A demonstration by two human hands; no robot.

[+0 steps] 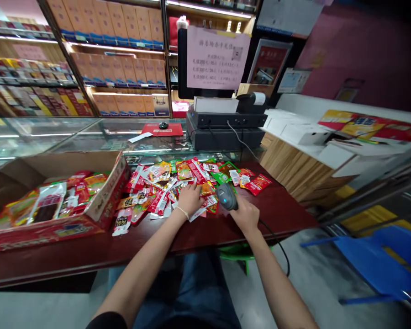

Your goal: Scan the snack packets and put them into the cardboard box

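A heap of small red, green and orange snack packets (178,183) covers the middle of a dark red table (287,205). My left hand (190,198) lies on the packets with its fingers curled down onto them; whether it grips one is unclear. My right hand (245,214) is wrapped round the handle of a grey barcode scanner (227,195), whose head points at the packets just left of it. The scanner's black cable (277,244) runs off the table edge.
An open cardboard box (106,201) with more packets sits at the table's left. Behind are a glass counter (89,137), a till with monitor and paper notice (217,57), and product shelves. A wooden counter stands at right, a blue plastic chair (380,260) low right.
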